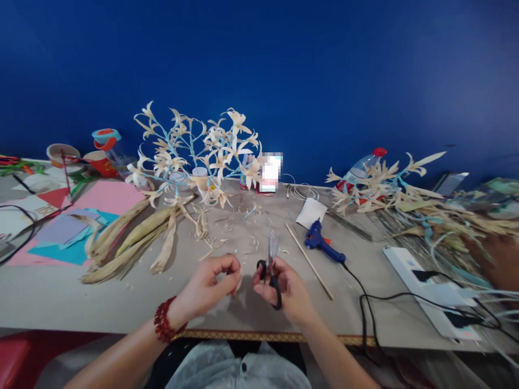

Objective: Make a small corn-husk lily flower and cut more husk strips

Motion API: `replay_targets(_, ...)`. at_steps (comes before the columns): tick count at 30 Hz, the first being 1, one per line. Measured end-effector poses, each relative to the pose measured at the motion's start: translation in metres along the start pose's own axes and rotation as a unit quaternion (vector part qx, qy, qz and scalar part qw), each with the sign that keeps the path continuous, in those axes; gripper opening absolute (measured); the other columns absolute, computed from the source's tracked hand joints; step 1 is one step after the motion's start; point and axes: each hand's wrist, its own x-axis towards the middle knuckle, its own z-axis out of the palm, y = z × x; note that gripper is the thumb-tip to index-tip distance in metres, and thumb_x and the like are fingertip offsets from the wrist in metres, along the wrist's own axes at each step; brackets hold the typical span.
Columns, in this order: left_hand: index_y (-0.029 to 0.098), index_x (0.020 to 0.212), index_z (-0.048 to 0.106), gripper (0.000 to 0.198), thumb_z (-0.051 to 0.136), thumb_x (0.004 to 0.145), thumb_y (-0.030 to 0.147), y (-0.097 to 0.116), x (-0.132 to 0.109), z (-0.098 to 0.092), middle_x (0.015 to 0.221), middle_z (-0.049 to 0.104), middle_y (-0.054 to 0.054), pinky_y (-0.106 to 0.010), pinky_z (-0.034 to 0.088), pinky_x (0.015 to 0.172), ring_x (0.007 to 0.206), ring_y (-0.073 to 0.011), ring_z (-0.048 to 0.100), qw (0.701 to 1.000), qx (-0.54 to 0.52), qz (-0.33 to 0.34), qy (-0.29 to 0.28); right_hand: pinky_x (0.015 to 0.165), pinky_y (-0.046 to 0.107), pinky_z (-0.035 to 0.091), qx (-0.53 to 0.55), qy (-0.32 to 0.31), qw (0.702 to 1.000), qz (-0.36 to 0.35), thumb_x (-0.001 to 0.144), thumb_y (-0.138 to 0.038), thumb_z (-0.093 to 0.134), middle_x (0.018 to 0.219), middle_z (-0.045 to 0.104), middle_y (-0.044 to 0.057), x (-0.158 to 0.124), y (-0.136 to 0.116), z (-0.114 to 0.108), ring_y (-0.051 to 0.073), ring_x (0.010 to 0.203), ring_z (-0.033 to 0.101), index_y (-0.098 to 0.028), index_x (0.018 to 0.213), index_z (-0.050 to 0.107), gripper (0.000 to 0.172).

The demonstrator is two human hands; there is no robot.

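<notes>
My right hand (286, 289) grips a pair of scissors (272, 248) by its black handles, the blades pointing away from me and slightly blurred. To its left, my left hand (214, 283) is closed in a pinch above the table; what lies between thumb and fingers is hidden. A red bead bracelet circles that wrist. Pale trimmings (253, 240) are scattered on the table beyond both hands. Dried corn husks (133, 237) lie left of my left hand. Right of the scissors are a thin wooden stick (310, 262) and a blue glue gun (324, 243).
Cream husk flowers (198, 151) on blue stems stand at the back, with more flowers (381, 183) at right. A white power strip (430, 297) with black cables (365, 308) sits at right, near another person's hand (494, 259). Coloured paper (113, 197) covers the left side.
</notes>
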Motion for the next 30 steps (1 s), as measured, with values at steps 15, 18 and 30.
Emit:
replay_targets(15, 0.017, 0.074, 0.056, 0.009, 0.053, 0.082, 0.019, 0.000, 0.000, 0.002, 0.068, 0.060, -0.001, -0.023, 0.042, 0.060, 0.065, -0.0141, 0.055, 1.000, 0.020, 0.017, 0.010, 0.056, 0.022, 0.041, 0.019, 0.048, 0.998, -0.019, 0.062, -0.018, 0.075, 0.071, 0.060, -0.003, 0.009, -0.003, 0.009, 0.012, 0.061, 0.054, -0.021, 0.079, 0.051, 0.030)
replay_targets(18, 0.017, 0.081, 0.057, 0.011, 0.055, 0.086, 0.027, -0.008, -0.001, 0.011, 0.073, 0.060, -0.002, -0.024, 0.044, 0.065, 0.069, -0.0144, 0.056, 0.994, -0.090, 0.024, 0.052, 0.054, 0.022, 0.042, 0.044, 0.098, 0.993, -0.041, 0.063, -0.021, 0.075, 0.072, 0.061, -0.002, 0.007, 0.000, 0.011, 0.013, 0.061, 0.055, -0.021, 0.080, 0.052, 0.029)
replay_targets(30, 0.017, 0.079, 0.062, 0.011, 0.061, 0.085, 0.026, -0.021, 0.000, 0.041, 0.071, 0.058, 0.000, -0.023, 0.042, 0.067, 0.069, -0.0124, 0.052, 0.956, -0.240, 0.061, 0.156, 0.054, 0.021, 0.041, 0.088, 0.124, 0.987, -0.050, 0.067, -0.028, 0.079, 0.074, 0.060, -0.002, 0.005, 0.007, 0.020, 0.011, 0.060, 0.054, -0.020, 0.084, 0.054, 0.032)
